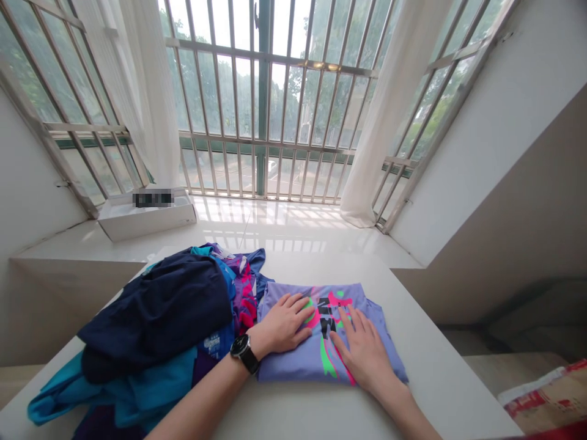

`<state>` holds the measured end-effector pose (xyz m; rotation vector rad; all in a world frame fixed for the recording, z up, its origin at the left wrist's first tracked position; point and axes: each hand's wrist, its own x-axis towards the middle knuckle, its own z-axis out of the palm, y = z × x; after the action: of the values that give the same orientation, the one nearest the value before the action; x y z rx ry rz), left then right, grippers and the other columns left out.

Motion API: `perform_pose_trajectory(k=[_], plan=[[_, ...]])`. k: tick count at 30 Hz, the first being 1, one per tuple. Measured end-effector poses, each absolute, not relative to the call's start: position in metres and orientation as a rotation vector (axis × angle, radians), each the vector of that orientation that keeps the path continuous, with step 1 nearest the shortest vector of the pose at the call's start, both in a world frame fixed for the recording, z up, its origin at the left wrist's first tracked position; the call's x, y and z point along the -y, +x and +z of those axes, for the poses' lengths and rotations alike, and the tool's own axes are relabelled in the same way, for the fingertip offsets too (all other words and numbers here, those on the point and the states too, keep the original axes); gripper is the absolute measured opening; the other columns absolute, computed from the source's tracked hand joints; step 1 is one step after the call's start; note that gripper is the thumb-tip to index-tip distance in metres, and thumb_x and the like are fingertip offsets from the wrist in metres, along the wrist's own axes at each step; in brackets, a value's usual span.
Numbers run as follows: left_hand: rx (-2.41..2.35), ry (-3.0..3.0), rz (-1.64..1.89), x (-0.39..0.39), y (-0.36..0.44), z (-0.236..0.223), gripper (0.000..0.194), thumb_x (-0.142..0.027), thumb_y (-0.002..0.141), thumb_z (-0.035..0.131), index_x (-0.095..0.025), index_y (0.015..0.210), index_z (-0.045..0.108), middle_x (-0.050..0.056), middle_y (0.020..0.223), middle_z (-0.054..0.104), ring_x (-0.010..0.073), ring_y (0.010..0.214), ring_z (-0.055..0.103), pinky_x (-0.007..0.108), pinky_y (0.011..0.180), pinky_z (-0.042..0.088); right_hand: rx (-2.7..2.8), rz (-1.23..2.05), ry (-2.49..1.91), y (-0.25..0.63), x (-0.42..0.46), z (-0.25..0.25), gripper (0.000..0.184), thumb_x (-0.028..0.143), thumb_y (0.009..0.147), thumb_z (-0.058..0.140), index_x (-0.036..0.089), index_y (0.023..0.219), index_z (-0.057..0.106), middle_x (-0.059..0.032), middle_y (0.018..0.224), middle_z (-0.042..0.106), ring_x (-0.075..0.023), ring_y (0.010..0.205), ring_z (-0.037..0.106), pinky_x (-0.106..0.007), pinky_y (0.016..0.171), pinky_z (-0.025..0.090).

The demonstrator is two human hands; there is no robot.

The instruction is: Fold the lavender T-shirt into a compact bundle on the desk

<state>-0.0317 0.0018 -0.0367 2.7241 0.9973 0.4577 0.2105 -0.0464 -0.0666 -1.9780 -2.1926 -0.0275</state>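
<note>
White tabletop (440, 379) — left hand (279, 324), right hand (362, 351), grips wide, flat on one folded lilac shirt (298, 360) — perhaps three garments (156, 311) beside.

Left hand (282, 324) flat, palm down, fingers loosely together, pointing right. Right hand (362, 349) flat, palm down, fingers slightly spread, pointing up and left. Two hands near each other, not touching. Left forearm (202, 397) slants in from bottom edge; right forearm (406, 409) slants in from lower right.
</note>
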Motion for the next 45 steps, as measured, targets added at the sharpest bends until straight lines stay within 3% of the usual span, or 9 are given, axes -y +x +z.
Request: perform_pose_trajectory(k=[5, 11, 17, 24, 29, 32, 35, 38, 45], plan=[[-1.086, 2.657, 0.459, -0.007, -0.027, -0.036, 0.048, -0.045, 0.097, 0.049, -0.024, 0.140, 0.049, 0.012, 0.149, 0.046, 0.0336, 0.141, 0.035, 0.057, 0.118, 0.024, 2.294, 0.005, -1.958, 0.234, 0.021, -0.069, 0.069, 0.062, 0.096, 0.034, 0.022, 0.152, 0.038, -0.0101, 0.160, 0.032, -0.0293, 0.148, 0.026, -0.050, 0.120, 0.022], [-0.942, 2.634, 0.459, -0.001, -0.019, -0.031, 0.051, -0.049, 0.091, 0.058, -0.026, 0.136, 0.053, 0.012, 0.145, 0.049, 0.0326, 0.137, 0.041, 0.054, 0.118, 0.024, 2.526, 0.103, -1.622, 0.285, -0.039, -0.048, 0.063, 0.055, 0.096, 0.040, 0.022, 0.149, 0.043, -0.0108, 0.157, 0.038, -0.0253, 0.145, 0.033, -0.044, 0.119, 0.027], [-1.050, 2.649, 0.456, 0.003, -0.018, -0.042, 0.066, -0.068, 0.093, 0.041, -0.031, 0.147, 0.044, 0.009, 0.156, 0.038, 0.0360, 0.144, 0.030, 0.056, 0.118, 0.021, 2.450, -0.063, -1.675, 0.284, -0.073, -0.040, 0.065, 0.056, 0.091, 0.048, 0.019, 0.143, 0.051, -0.0125, 0.154, 0.042, -0.0307, 0.143, 0.034, -0.048, 0.118, 0.026], [-1.371, 2.521, 0.473, -0.005, -0.017, -0.053, 0.066, -0.065, 0.094, 0.039, -0.031, 0.150, 0.040, 0.011, 0.158, 0.035, 0.0389, 0.147, 0.023, 0.064, 0.115, 0.018, 2.079, -0.016, -2.185, 0.200, -0.044, -0.058, 0.073, 0.066, 0.093, 0.032, 0.016, 0.144, 0.051, -0.0216, 0.149, 0.045, -0.0398, 0.136, 0.042, -0.055, 0.107, 0.036], [-1.476, 2.457, 0.396, 0.013, -0.006, -0.056, 0.081, -0.072, 0.091, 0.033, -0.020, 0.153, 0.035, 0.021, 0.158, 0.030, 0.0478, 0.146, 0.018, 0.070, 0.111, 0.017, 2.135, 0.017, -2.209, 0.176, -0.043, -0.063, 0.079, 0.066, 0.092, 0.039, 0.013, 0.151, 0.039, -0.0229, 0.156, 0.034, -0.0431, 0.143, 0.030, -0.057, 0.113, 0.026], [-1.542, 2.456, 0.356, 0.022, -0.003, -0.049, 0.090, -0.078, 0.086, 0.036, -0.017, 0.151, 0.038, 0.027, 0.153, 0.036, 0.0529, 0.140, 0.026, 0.074, 0.105, 0.022, 2.276, 0.105, -2.064, 0.179, -0.056, -0.063, 0.078, 0.065, 0.093, 0.038, 0.016, 0.153, 0.036, -0.0186, 0.160, 0.027, -0.0404, 0.147, 0.021, -0.054, 0.117, 0.022], [-1.553, 2.475, 0.397, 0.022, -0.005, -0.035, 0.083, -0.076, 0.089, 0.033, -0.015, 0.143, 0.049, 0.027, 0.141, 0.049, 0.0481, 0.132, 0.041, 0.068, 0.103, 0.031, 2.386, 0.169, -1.832, 0.187, -0.069, -0.067, 0.069, 0.061, 0.095, 0.037, 0.020, 0.151, 0.040, -0.0129, 0.161, 0.028, -0.0332, 0.149, 0.019, -0.049, 0.119, 0.022], [-1.390, 2.550, 0.479, 0.018, -0.012, -0.027, 0.071, -0.070, 0.093, 0.033, -0.018, 0.137, 0.054, 0.021, 0.142, 0.050, 0.0401, 0.135, 0.039, 0.059, 0.110, 0.031, 2.346, 0.142, -1.658, 0.195, -0.077, -0.073, 0.061, 0.055, 0.096, 0.038, 0.020, 0.144, 0.048, -0.0127, 0.158, 0.036, -0.0291, 0.147, 0.028, -0.047, 0.119, 0.026], [-1.179, 2.668, 0.469, 0.012, -0.015, -0.039, 0.066, -0.065, 0.097, 0.033, -0.025, 0.149, 0.038, 0.011, 0.155, 0.040, 0.0313, 0.142, 0.033, 0.053, 0.117, 0.023, 2.257, 0.150, -1.257, 0.197, -0.058, -0.056, 0.047, 0.048, 0.101, 0.036, 0.022, 0.133, 0.059, -0.0116, 0.148, 0.049, -0.0273, 0.141, 0.039, -0.049, 0.115, 0.036]])
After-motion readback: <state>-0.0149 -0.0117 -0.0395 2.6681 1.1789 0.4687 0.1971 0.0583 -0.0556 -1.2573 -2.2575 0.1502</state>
